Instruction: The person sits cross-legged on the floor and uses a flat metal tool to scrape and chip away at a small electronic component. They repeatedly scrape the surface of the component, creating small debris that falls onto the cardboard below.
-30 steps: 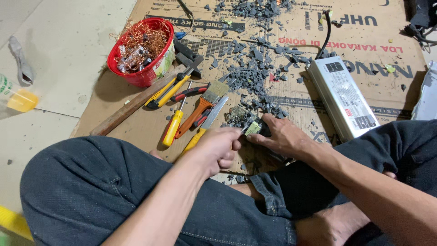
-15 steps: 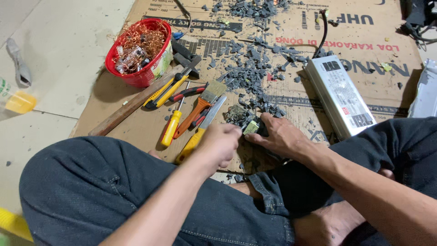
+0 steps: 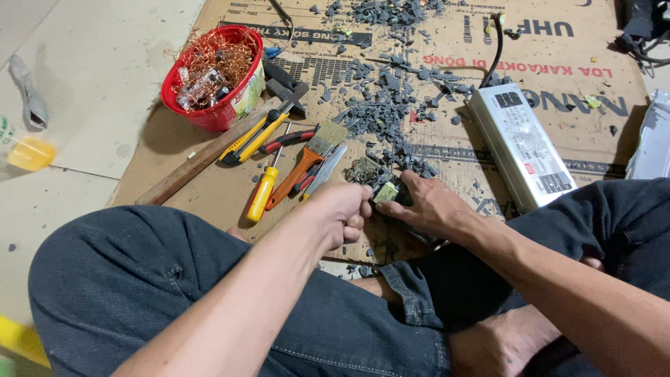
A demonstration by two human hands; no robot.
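1. Left hand (image 3: pixel 342 213): being kept curled into a loose fist over the cardboard sheet (image 3: pixel 209 188), thumb & fingertips being pressed toward a small part; what's gripped inside can't be told.
2. Right hand (image 3: pixel 429 206): being held flat-ish, fingers partly open, a small yellowish component (image 3: pixel 386 193) being pinched at the fingertips, just beside the left hand.
3. Grey plastic fragments (image 3: pixel 391 112): being left scattered across the cardboard, beyond both hands.
4. Tools, left of hands: yellow-handled screwdriver (image 3: pixel 263 192), orange-handled brush (image 3: pixel 307 160), yellow/black pliers (image 3: pixel 251 136), wooden stick (image 3: pixel 202 160).
5. Red bowl (image 3: pixel 216 115): being filled w/ copper wire, far left.
6. Silver rectangular power unit (image 3: pixel 520 143): lying to the right, near the knee.
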